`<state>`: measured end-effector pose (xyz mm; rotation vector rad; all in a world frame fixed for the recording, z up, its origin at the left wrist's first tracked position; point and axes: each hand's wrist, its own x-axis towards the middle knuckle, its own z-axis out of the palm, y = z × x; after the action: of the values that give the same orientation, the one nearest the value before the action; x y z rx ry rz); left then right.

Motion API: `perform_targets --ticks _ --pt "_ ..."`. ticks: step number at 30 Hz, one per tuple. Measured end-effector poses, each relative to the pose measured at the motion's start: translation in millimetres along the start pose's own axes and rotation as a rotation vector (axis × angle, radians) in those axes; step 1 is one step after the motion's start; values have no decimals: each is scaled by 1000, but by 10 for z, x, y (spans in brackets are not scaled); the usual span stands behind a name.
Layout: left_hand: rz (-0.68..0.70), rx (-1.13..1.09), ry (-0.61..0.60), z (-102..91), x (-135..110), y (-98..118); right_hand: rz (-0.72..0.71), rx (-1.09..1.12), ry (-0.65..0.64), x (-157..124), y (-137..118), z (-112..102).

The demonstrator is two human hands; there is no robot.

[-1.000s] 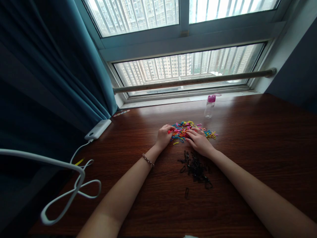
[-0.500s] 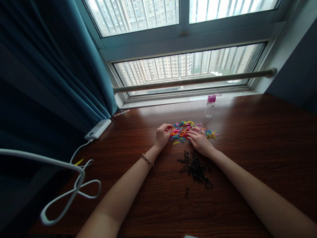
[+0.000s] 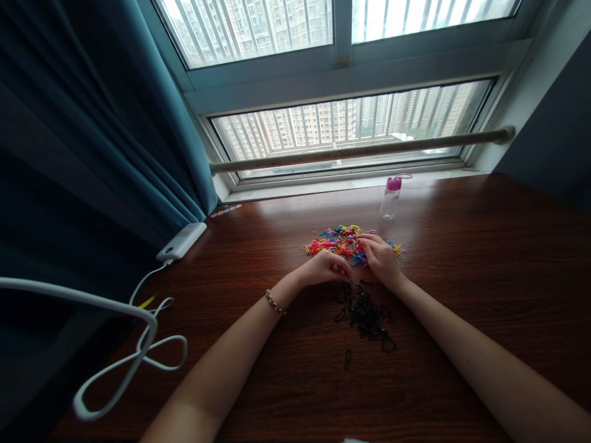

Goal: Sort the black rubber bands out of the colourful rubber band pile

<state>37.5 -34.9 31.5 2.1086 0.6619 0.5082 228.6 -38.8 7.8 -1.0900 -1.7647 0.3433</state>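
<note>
A heap of small colourful rubber bands [image 3: 339, 241] lies on the dark wooden table [image 3: 462, 271] near the window. Closer to me lies a heap of small black rubber bands [image 3: 366, 314], with one stray black band [image 3: 347, 360] in front of it. My left hand [image 3: 325, 268], wearing a beaded bracelet on the wrist, hovers between the two heaps with its fingers curled and pinched together; what they hold is too small to make out. My right hand [image 3: 382, 258] rests on the right part of the colourful heap, fingers bent and picking among the bands.
A small clear bottle with a pink cap [image 3: 391, 197] stands behind the colourful heap. A white power bank [image 3: 181, 241] with a white cable [image 3: 138, 351] lies at the left, by the teal curtain [image 3: 115, 123]. A window with a rail runs along the far edge.
My left hand has drawn back from the left side of the colourful heap toward the black heap, fingers pinched. My right hand has shifted slightly right on the colourful heap.
</note>
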Motion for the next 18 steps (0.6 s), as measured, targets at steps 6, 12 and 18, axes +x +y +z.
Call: perform_targets --ticks 6,12,18 --pt "72 34 10 -36 18 -93 262 293 92 2 -13 -31" --pt "-20 282 559 -93 11 -233 569 913 3 34 4 -107" --pt "-77 489 890 -144 -21 -327 566 923 -808 1 -141 -207"
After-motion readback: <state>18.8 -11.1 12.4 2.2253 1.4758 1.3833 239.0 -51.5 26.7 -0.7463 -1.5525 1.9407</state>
